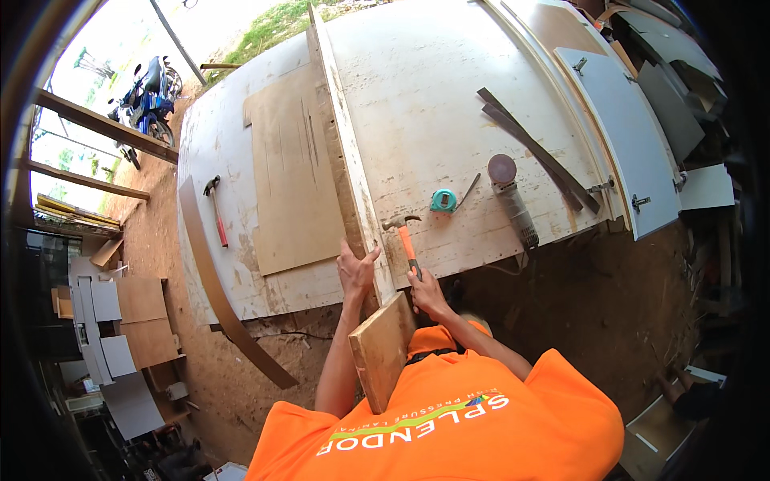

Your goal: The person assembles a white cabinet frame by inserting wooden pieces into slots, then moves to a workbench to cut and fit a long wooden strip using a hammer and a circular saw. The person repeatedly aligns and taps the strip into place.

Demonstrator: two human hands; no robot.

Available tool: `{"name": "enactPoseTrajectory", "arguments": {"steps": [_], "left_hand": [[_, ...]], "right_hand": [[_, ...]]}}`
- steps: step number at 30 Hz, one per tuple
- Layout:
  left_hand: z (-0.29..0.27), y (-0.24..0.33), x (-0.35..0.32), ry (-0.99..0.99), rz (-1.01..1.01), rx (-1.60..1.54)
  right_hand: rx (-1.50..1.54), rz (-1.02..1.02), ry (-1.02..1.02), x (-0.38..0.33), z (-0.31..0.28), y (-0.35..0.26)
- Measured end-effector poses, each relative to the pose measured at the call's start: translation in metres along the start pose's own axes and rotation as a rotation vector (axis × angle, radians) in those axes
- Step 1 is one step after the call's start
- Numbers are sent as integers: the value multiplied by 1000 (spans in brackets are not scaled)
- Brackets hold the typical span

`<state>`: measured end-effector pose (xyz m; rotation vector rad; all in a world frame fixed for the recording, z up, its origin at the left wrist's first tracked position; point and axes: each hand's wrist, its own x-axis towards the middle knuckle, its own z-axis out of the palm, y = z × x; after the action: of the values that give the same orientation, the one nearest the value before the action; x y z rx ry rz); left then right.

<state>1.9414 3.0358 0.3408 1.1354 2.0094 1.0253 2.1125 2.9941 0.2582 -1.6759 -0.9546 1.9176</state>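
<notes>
A long narrow board [353, 152] stands on edge across the work table, running away from me. A shorter wooden panel [380, 353] meets its near end, close against my orange shirt. My left hand [355, 271] grips the long board from its left side near that end, thumb over the top edge; the other fingers are partly hidden. In my right hand [430, 295] is a claw hammer [407, 247] with an orange and dark handle, held by the lower grip. Its metal head is raised just right of the board.
The white table [401, 104] carries a brown sheet [293, 176], another hammer [216, 212], a teal tape measure [443, 200], a power tool [515, 204] and dark strips [539, 152]. A curved brown strip [220, 297] overhangs the left edge. Hinged white doors [622, 128] lie right.
</notes>
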Motion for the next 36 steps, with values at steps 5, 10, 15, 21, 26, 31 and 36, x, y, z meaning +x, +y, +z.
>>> {"name": "enactPoseTrajectory", "arguments": {"steps": [5, 10, 15, 21, 26, 31, 36], "left_hand": [[-2, -2, -1, 31, 9, 57], [-1, -5, 10, 5, 26, -30], [0, -8, 13, 3, 36, -14], [-1, -4, 10, 5, 8, 26], [0, -2, 8, 30, 46, 51], [0, -3, 11, 9, -16, 60], [4, 12, 32, 71, -94, 372]], "right_hand": [[36, -83, 143, -6, 14, -3], [3, -39, 19, 0, 25, -10], [-90, -81, 12, 13, 7, -15], [-102, -122, 36, 8, 19, -17], [191, 76, -68, 10, 19, -23], [352, 45, 1, 40, 6, -61], [295, -175, 35, 128, -10, -141]]}}
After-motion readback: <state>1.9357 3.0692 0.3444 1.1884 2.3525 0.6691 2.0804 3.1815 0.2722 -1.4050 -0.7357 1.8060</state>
